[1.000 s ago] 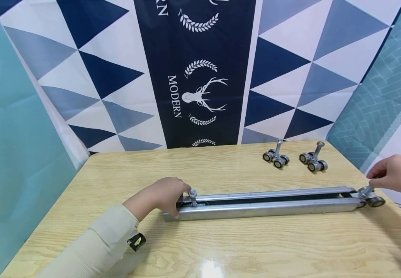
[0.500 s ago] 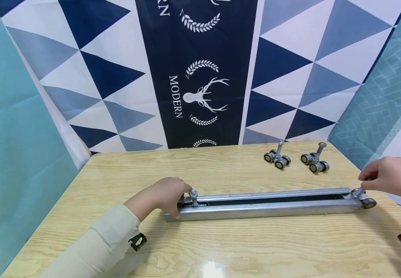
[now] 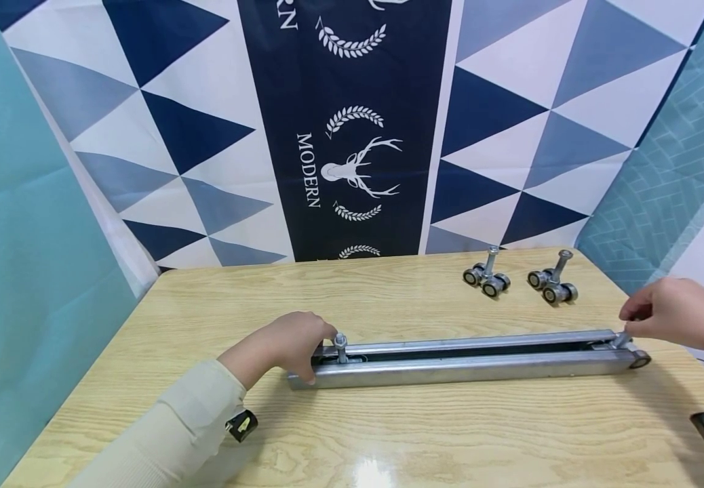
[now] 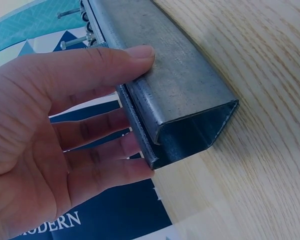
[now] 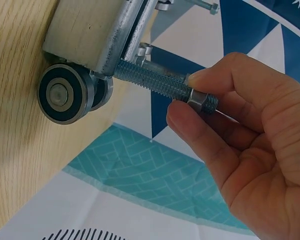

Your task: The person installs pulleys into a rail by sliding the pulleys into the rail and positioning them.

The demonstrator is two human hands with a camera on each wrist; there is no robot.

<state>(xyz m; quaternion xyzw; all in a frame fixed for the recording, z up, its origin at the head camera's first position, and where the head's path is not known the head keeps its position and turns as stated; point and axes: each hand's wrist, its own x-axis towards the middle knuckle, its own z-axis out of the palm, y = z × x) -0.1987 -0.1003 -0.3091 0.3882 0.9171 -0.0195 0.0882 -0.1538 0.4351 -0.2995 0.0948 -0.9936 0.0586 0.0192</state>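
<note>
The rail (image 3: 468, 369) lies across the table (image 3: 388, 434), slot up, its right end near the right edge. The left hand (image 3: 297, 342) holds the other end, its grip closed to the rail's width, beside an upright stud (image 3: 340, 347). The right hand's (image 3: 681, 315) grip is nearly closed, pinching the trolley (image 3: 620, 340) by its bolt (image 5: 155, 82) at the nut (image 5: 196, 98); one wheel (image 5: 65, 94) shows just outside the rail's right end. The rail looks stiff, fairly heavy and perhaps slippery, best held across both sides; the trolley looks solid, hardly fragile, its wheels apt to roll, so the threaded bolt seems the surest hold.
</note>
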